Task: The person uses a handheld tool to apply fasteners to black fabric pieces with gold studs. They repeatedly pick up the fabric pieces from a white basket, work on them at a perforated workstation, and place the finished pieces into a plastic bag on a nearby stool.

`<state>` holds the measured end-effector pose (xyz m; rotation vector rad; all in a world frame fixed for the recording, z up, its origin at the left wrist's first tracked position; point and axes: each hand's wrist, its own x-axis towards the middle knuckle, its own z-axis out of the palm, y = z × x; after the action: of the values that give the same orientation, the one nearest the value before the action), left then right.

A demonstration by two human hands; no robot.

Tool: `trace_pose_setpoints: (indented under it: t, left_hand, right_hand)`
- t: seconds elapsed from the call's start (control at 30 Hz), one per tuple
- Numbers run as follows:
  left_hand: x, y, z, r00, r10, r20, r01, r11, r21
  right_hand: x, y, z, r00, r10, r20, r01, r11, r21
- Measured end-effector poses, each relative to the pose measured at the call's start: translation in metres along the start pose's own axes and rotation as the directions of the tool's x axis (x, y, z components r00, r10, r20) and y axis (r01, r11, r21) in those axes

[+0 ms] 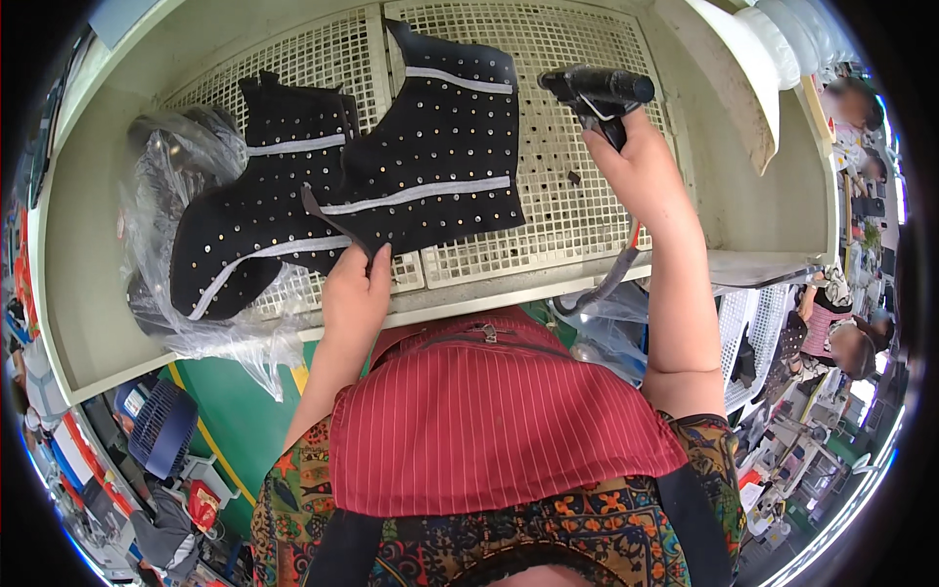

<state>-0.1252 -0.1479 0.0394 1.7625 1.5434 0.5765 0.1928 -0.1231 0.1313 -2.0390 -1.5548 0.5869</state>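
From where I stand, the worker's left hand point(357, 293) is at the near edge of a walled table point(587, 215) with a grid top, left of the middle. Its thumb and fingers pinch the near edge of a black studded cloth point(440, 137), where a narrow flap stands curled up. The cloth is crossed by pale grey strips and spreads over the middle of the table, its top reaching toward the far edge. Another black studded piece point(220, 225) lies beside it on the left, partly overlapped. Along the left wall sits a crumpled clear plastic bag point(161, 210), trailing over the near edge.

The right hand point(641, 161) is over the right part of the table, fingers wrapped around the handle of a black hand tool point(597, 88), well apart from the cloth; I can't tell whether a finger presses its trigger. A grey hose point(606, 279) hangs at the near edge.
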Motion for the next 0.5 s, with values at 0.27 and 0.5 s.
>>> trace_pose_setpoints:
  t: [0.27,0.5]
  left_hand:
    - [0.001,-0.009,0.009,0.995,0.015,-0.103,-0.016,1.0,-0.015]
    - [0.007,0.001,0.009,0.971,-0.023,-0.239,-0.007,0.992,-0.123]
  right_hand:
    - [-0.047,-0.001,-0.013,0.992,-0.007,0.128,0.009,1.0,-0.015]
    - [-0.08,-0.005,-0.027,0.953,0.04,0.301,-0.019,0.997,-0.072]
